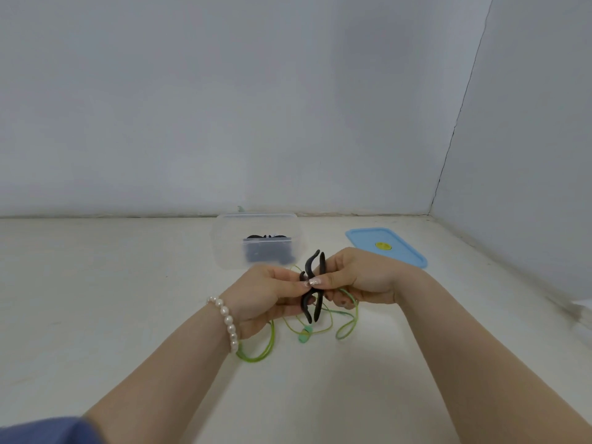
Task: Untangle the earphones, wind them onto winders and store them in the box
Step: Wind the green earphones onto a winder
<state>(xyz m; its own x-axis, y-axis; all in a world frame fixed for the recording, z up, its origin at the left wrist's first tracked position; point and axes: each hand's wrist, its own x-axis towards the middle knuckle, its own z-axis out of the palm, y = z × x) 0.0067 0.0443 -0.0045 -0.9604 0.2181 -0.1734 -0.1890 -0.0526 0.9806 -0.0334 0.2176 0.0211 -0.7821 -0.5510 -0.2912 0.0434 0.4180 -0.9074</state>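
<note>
Hands meet above the middle of the pale bench in the head view. Left hand and right hand both hold a black winder upright between them, the left thumb and curled fingers pinching its narrow middle, the right fingers curled round its other side. Green earphones hang in loose loops from the hands down to the bench, with a green bud or plug lying just below the winder; how much cord is wound on cannot be told. Behind the hands stands a clear plastic box, open, with dark items inside it. Its blue lid lies flat to the right of the box, apart from it. A pearl bracelet circles the left wrist, and a blue sleeve shows at the lower left corner.
</note>
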